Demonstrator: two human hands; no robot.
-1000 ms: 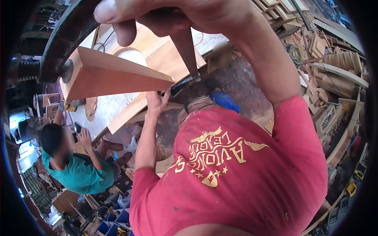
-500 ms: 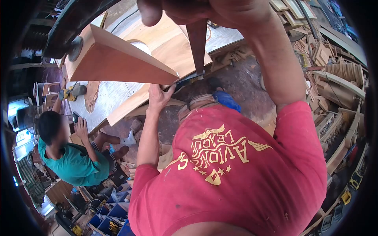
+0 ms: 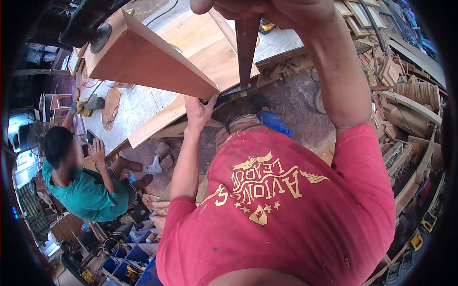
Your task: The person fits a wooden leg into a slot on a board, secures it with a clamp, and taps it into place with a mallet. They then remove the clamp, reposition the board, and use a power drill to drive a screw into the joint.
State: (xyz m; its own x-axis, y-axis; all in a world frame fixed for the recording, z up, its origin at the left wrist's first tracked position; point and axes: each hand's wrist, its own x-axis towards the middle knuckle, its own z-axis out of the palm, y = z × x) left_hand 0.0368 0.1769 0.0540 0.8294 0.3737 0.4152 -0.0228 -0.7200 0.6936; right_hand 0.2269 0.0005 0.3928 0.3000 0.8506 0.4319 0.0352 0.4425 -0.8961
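Observation:
My right hand [image 3: 286, 12] is close to the camera at the top edge, its fingers closed around a dark metal bar clamp [image 3: 246, 52]; part of the hand is cut off. At the upper left, a round clamp pad [image 3: 101, 38] rests against the end of a thick reddish-brown wooden board [image 3: 148, 66]. This board stands tilted over the workbench, narrowing toward me. My left hand [image 3: 198, 112] grips its near lower end, the thumb to the right; some of its fingers are hidden by the wood.
Lighter planks [image 3: 160, 121] lie on the workbench [image 3: 136, 107]. Left of me, a person in a green shirt [image 3: 86, 190] holds a yellow-and-black power tool [image 3: 86, 106] by a wood piece [image 3: 111, 109]. Blue bins [image 3: 126, 260] are lower left; wood offcuts [image 3: 405, 95] pile up at right.
The view has shifted slightly, so the board, clamp and bench appear a little further right. Both my hands keep their holds. The person in green stays at the bench.

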